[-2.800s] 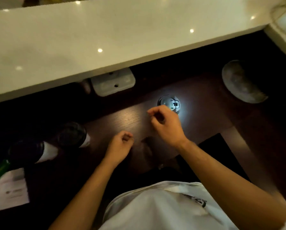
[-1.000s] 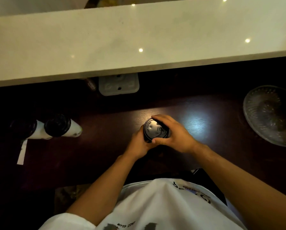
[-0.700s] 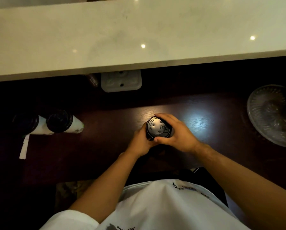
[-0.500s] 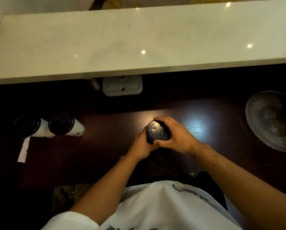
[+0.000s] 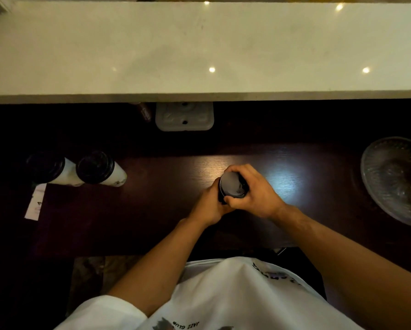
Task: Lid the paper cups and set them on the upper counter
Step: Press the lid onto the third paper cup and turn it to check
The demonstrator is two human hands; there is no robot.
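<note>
A paper cup with a black lid (image 5: 232, 185) stands on the dark wooden lower counter (image 5: 166, 210) in front of me. My left hand (image 5: 210, 206) wraps its left side. My right hand (image 5: 254, 192) curls over the lid's right rim, fingers and thumb on its edge. The cup's body is hidden under the lid and my hands. Two more white paper cups with black lids (image 5: 97, 169) (image 5: 47, 169) stand side by side at the left. The pale stone upper counter (image 5: 199, 48) runs across the top, with no cups on it.
A clear glass bowl (image 5: 395, 179) sits at the right edge of the lower counter. A white socket plate (image 5: 184, 116) is on the back wall under the upper counter. A paper slip (image 5: 35, 202) lies at the left. My white shirt fills the bottom.
2.8 s ago my hands were empty over a lid on the counter. Over the last second both hands have stayed on the lidded cup, with only small finger shifts on the rim.
</note>
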